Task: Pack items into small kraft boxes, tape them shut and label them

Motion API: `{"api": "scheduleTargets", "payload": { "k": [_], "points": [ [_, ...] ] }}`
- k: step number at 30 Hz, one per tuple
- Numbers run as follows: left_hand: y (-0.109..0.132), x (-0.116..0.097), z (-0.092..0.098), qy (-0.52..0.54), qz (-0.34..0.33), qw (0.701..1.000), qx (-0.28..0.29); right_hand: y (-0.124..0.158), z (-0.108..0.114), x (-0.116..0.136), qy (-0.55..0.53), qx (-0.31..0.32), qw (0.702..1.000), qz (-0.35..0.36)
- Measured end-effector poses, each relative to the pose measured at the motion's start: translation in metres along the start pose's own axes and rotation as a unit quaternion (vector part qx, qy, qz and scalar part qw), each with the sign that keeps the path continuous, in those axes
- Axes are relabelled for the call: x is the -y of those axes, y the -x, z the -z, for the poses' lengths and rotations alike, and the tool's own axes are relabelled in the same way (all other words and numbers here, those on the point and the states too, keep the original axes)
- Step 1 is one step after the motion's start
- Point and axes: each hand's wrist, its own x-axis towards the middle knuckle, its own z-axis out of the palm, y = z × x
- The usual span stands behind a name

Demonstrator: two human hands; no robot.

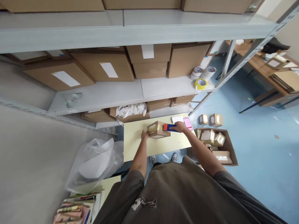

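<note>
L hand (144, 135): touching box (155, 130), grip unclear | R hand (180, 127): holding blue tool (172, 128) | tbl (133, 144) below

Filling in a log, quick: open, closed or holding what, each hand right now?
Left hand: at the box's left end; grip can't be told.
Right hand: closed, holding a blue-and-orange tool.

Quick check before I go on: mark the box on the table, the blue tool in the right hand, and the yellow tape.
Box (158, 130): head view, near its middle.
Blue tool (168, 128): head view, blue part beside its orange end.
Yellow tape (197, 85): head view, outer side.
</note>
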Motion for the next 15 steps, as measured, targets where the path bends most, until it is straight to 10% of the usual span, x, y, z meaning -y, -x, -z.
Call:
{"api": "scheduleTargets", "payload": {
  "k": [8,15],
  "points": [
    [0.003,-0.026,0.045,0.048,-0.105,0.991,0.073,-0.011,0.008,0.126,0.042,0.035,0.998,0.044],
    [0.022,-0.058,0.008,-0.053,-0.004,0.997,0.051,-0.009,0.009,0.114,0.072,0.014,0.996,0.043]
  ]
}}
